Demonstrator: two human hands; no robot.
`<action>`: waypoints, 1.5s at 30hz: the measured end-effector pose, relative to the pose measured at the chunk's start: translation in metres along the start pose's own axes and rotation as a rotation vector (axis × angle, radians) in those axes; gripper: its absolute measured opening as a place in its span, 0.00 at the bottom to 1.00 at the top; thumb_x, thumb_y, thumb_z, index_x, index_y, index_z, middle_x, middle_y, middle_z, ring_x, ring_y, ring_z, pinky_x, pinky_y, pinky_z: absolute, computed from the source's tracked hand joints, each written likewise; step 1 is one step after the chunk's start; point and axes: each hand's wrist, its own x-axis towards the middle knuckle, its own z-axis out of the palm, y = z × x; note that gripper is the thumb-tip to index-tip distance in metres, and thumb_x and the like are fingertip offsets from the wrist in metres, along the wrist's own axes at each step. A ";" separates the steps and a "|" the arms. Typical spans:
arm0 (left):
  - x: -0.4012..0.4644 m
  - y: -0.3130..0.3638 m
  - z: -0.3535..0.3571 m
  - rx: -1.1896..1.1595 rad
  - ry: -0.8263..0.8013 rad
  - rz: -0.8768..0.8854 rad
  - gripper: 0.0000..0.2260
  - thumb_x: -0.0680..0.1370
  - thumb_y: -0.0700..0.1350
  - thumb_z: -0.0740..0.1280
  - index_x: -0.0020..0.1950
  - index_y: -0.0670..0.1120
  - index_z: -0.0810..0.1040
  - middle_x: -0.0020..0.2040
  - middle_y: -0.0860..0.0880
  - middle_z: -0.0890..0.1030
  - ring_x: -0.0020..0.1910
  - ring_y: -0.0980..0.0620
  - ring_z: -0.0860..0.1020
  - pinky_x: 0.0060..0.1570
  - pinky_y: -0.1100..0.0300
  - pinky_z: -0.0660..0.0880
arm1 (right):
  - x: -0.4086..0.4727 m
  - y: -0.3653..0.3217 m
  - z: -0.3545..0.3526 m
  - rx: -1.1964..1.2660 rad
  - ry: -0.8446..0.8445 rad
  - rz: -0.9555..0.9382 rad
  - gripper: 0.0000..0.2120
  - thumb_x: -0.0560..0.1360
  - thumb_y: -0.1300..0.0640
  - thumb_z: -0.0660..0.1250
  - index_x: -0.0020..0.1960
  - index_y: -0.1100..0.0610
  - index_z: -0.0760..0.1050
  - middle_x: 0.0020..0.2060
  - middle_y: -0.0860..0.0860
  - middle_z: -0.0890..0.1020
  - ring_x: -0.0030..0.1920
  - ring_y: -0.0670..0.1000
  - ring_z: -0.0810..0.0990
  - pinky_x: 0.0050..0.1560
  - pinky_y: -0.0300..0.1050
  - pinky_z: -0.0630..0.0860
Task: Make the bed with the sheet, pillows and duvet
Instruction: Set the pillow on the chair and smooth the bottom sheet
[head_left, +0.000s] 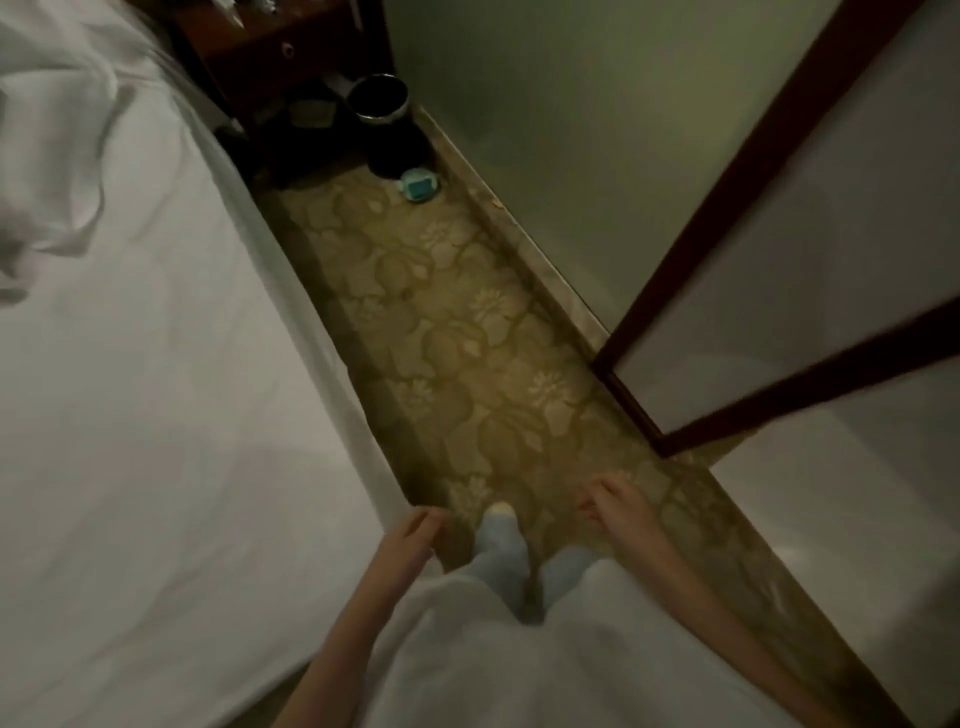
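1. Both hands are free. The left hand (415, 530) hangs with its fingers loosely curled on nothing, right beside the hanging edge of the white sheet (171, 364). The right hand (610, 501) hangs over the patterned carpet (457, 332), fingers relaxed and holding nothing.
2. The sheet lies flat over the bed, to the left of the left fingers, its side edge dropping toward the floor. Further up the bed, well beyond the fingers, a bunched mass of white bedding (52, 171) lies crumpled; whether it is the duvet or a pillow cannot be told.
3. The step in hand looks like walking along the aisle between bed and wall toward the head end, judged from the feet (501, 512) pointing that way.
4. To do it well, keep the left fingers close to the sheet edge and smooth or tuck it along the way, so the side hangs even.
5. Watch the floor ahead: a dark round bin (382, 101) and a small teal object (418, 184) sit beyond the fingers near the bedside cabinet (249, 47).
6. Mind the open door (779, 260) to the right of the right fingers.
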 end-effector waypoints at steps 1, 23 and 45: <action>0.015 0.024 0.002 0.001 0.001 0.001 0.09 0.82 0.48 0.57 0.50 0.50 0.77 0.50 0.48 0.81 0.53 0.49 0.79 0.52 0.58 0.75 | 0.012 -0.011 -0.009 -0.037 -0.001 0.006 0.10 0.80 0.60 0.59 0.43 0.54 0.75 0.42 0.55 0.81 0.40 0.49 0.79 0.41 0.41 0.74; 0.215 0.276 -0.029 -0.676 0.535 -0.162 0.10 0.82 0.40 0.56 0.49 0.43 0.77 0.47 0.44 0.82 0.47 0.50 0.80 0.41 0.65 0.74 | 0.327 -0.425 0.011 -0.354 -0.403 -0.238 0.10 0.81 0.58 0.58 0.51 0.58 0.77 0.42 0.52 0.81 0.42 0.48 0.79 0.40 0.37 0.74; 0.520 0.523 -0.461 -0.685 0.642 0.039 0.10 0.83 0.46 0.55 0.51 0.50 0.76 0.49 0.49 0.80 0.47 0.55 0.79 0.42 0.68 0.73 | 0.573 -0.765 0.262 -0.557 -0.344 -0.048 0.09 0.79 0.66 0.59 0.49 0.68 0.76 0.35 0.59 0.78 0.34 0.55 0.74 0.35 0.45 0.71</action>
